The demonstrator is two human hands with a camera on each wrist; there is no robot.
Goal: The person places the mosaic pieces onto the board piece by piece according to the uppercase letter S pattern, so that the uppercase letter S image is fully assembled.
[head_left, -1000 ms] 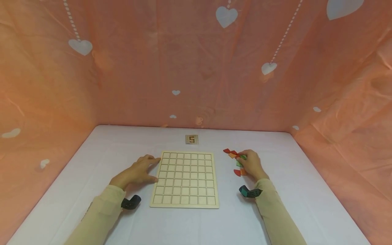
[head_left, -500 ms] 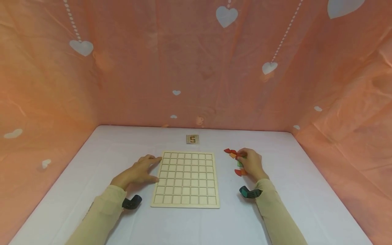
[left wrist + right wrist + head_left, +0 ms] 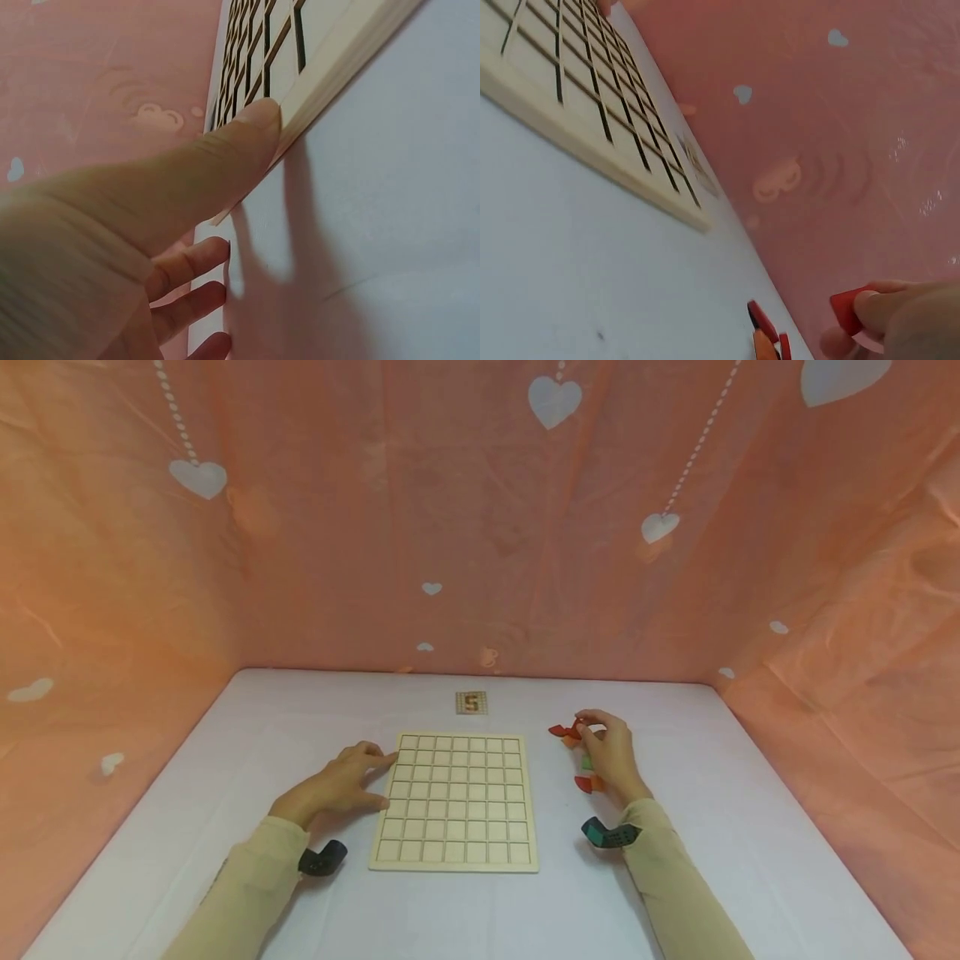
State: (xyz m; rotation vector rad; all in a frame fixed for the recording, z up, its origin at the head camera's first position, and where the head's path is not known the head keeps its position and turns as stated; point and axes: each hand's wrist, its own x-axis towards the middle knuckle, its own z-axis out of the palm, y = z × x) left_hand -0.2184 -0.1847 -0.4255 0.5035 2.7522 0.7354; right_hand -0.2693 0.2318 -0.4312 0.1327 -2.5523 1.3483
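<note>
A pale wooden board [image 3: 454,867] with a grid of square recesses lies flat on the white table. My left hand [image 3: 333,785] is at the board's left side, thumb resting on its edge and index fingertip near the upper left edge. In the left wrist view the other fingers [image 3: 189,304] hang loosely beside it. To the right of the board, my right hand [image 3: 617,756] pinches a small red tile [image 3: 846,309] between thumb and forefinger, raised over the loose pieces. Below that hand lie a red piece [image 3: 557,730], an orange one [image 3: 569,742] and a green one [image 3: 587,762], partly covered.
Nearer me, a red rounded piece [image 3: 582,785] touches an orange piece [image 3: 597,783]. A small patterned card [image 3: 471,702] lies behind the board. Pink-orange cloth [image 3: 480,527] with white hearts walls the table at the back and sides. A black device [image 3: 322,858] sits at the left wrist.
The right hand has lifted from the pile and moved slightly away from me, with the red tile now raised between its fingertips. The left hand and board have stayed in place.
</note>
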